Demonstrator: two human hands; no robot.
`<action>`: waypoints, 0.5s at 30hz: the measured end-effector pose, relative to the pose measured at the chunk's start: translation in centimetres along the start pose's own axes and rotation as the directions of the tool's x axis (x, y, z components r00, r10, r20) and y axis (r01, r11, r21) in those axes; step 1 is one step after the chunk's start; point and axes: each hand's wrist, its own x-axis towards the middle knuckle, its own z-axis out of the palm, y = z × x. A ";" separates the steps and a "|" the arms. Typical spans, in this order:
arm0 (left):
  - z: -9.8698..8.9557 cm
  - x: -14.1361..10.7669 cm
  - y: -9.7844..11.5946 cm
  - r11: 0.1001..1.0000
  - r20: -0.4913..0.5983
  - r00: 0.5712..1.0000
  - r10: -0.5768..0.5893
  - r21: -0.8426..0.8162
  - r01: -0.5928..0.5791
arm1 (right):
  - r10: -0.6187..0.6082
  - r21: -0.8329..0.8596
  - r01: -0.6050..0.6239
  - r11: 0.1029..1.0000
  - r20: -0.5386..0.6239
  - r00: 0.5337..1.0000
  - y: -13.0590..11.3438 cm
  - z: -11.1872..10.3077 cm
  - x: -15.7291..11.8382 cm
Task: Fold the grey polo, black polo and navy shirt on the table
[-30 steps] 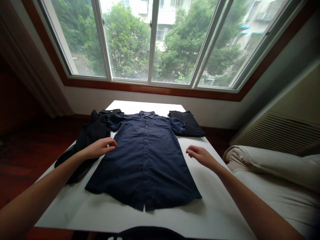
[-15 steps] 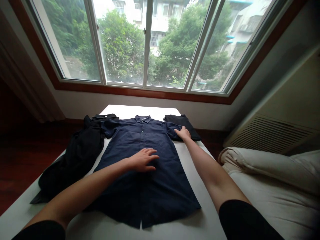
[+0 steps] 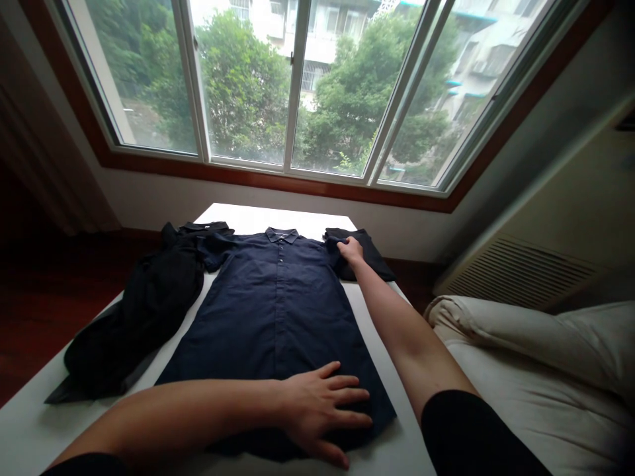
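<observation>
A dark navy short-sleeved shirt (image 3: 253,311) lies spread front side up, its collar toward the window and its hem toward me. My left hand (image 3: 322,406) is over the lower right part of the shirt, fingers spread; whether the palm presses on the cloth I cannot tell. At the far right, my right hand (image 3: 351,250) is closed on the shirt's right sleeve, which looks bunched and slightly lifted. My left forearm covers much of the hem.
The shirt lies on a white table (image 3: 30,423). Left of it is a heap of black clothing (image 3: 143,317); a folded dark garment (image 3: 374,258) sits behind my right hand. A cream cushioned seat (image 3: 536,383) borders the table on the right. A window (image 3: 248,86) rises beyond.
My left hand has moved from the shirt's middle down and right toward the lower right hem. My right hand has drawn the sleeve inward and gripped it.
</observation>
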 end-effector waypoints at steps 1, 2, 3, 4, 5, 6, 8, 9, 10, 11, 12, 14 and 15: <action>0.0 0.0 -0.1 1.000 -0.006 1.000 0.000 -0.002 0.000 | -0.043 0.049 0.043 0.998 -0.006 0.999 -0.8 0.4 -0.3; 0.1 -0.1 -0.2 1.000 -0.010 1.000 0.001 -0.005 -0.001 | -0.091 0.098 0.089 0.991 0.015 0.996 -1.6 0.8 -0.7; 0.1 -0.1 -0.2 1.000 -0.011 1.000 0.002 -0.009 -0.002 | -0.144 0.143 0.133 0.981 0.065 0.987 -2.3 1.2 -1.2; 0.1 -0.1 -0.2 1.000 -0.011 1.000 0.002 -0.013 -0.002 | -0.194 0.177 0.169 0.970 0.135 0.972 -3.0 1.7 -1.7; 0.1 -0.1 -0.2 1.000 -0.010 1.000 0.002 -0.018 -0.002 | -0.234 0.197 0.194 0.961 0.206 0.950 -3.5 2.2 -2.2; 0.1 -0.1 -0.2 1.000 -0.009 1.000 0.005 -0.021 -0.005 | -0.259 0.201 0.210 0.957 0.264 0.929 -3.9 2.7 -2.7; 0.0 -0.1 -0.3 1.000 -0.005 1.000 0.015 -0.025 -0.015 | -0.273 0.170 0.229 0.959 0.310 0.911 -4.5 3.6 -3.6; 0.0 -0.1 -0.4 1.000 -0.004 1.000 0.019 -0.025 -0.019 | -0.272 0.148 0.237 0.960 0.305 0.913 -4.7 4.0 -4.1; 0.0 -0.1 -0.5 0.999 -0.002 1.000 0.021 -0.025 -0.021 | -0.272 0.129 0.244 0.961 0.297 0.915 -4.8 4.4 -4.5; 0.0 -0.2 -0.6 0.999 0.000 1.000 0.023 -0.025 -0.023 | -0.276 0.116 0.252 0.961 0.295 0.915 -5.0 4.8 -4.9; 0.0 -0.2 -0.6 0.999 0.001 1.000 0.022 -0.025 -0.022 | -0.286 0.101 0.268 0.958 0.297 0.911 -5.1 5.2 -5.4; 0.0 -0.2 -0.7 0.999 -0.005 1.000 0.020 -0.027 -0.020 | -0.325 0.044 0.327 0.944 0.302 0.896 -5.1 6.0 -6.4; 0.1 -0.2 -0.8 0.999 -0.009 1.000 0.021 -0.030 -0.021 | -0.347 -0.001 0.365 0.931 0.306 0.887 -5.1 6.4 -6.9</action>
